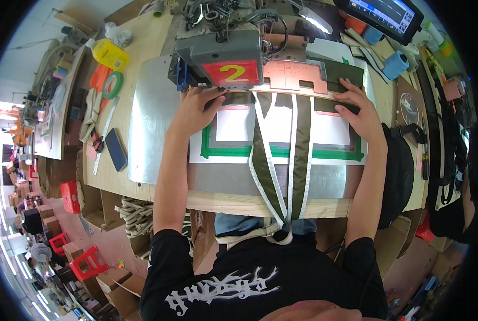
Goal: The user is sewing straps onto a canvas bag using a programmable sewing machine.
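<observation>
An olive fabric piece (245, 98) lies under the sewing machine head (220, 59). Two olive straps with white edging (301, 144) run from it toward me and hang over the table's front edge. My left hand (199, 108) is just left of the machine head, thumb and fingers closed on the fabric's left end. My right hand (361, 111) rests at the right end, fingers apart, touching the olive panel (346, 75) and the edge below it. Between the hands sits a copper-coloured notched plate (284, 75). Beneath lies a white sheet framed with green tape (228, 152).
Left on the table are a dark phone (115, 150), a steel ruler (105, 134), green tape roll (113, 84) and yellow bottle (109, 55). A screen (380, 18) and blue thread cone (395, 65) stand at the back right. A black bag (396, 176) sits beside my right arm.
</observation>
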Available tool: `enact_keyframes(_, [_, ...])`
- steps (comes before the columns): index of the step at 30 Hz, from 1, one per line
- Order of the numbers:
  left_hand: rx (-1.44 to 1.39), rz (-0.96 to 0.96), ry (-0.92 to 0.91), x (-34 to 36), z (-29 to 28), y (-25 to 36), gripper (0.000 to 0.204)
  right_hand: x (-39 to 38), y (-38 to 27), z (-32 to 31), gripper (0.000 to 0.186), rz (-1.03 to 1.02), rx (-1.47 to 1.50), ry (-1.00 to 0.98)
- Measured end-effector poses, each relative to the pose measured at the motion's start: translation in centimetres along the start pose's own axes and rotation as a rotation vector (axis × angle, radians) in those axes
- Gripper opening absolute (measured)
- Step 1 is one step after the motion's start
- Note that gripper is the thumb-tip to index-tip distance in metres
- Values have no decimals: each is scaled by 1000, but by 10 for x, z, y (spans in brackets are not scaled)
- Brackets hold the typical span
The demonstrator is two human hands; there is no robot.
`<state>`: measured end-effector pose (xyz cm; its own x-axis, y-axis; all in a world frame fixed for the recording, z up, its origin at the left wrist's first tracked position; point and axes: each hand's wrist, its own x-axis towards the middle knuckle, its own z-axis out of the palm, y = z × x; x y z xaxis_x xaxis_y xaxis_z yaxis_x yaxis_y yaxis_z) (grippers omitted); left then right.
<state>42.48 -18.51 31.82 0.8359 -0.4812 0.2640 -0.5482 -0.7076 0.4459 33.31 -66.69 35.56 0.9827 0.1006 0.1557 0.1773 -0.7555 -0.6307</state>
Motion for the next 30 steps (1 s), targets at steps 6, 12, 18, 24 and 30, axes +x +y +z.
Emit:
enact_keyframes(6, [-171,32,113,-10,-19,18,24,-2,-11,14,23,-144,-111,148])
enact_keyframes(12, [-469,92,-292,-15,-34,67,12,5,-77,53,31,-432,-24,45])
enact_keyframes(18, [-264,450,15,1,3,133,23,4,-79,67,33,-457,-110,-8])
enact_keyframes(24, [-21,376,-84,-7,34,127,34,7,-82,72,35,-462,-166,33])
enact_keyframes(30, [-25,347,-110,-7,34,129,32,7,-84,72,36,-459,-189,55])
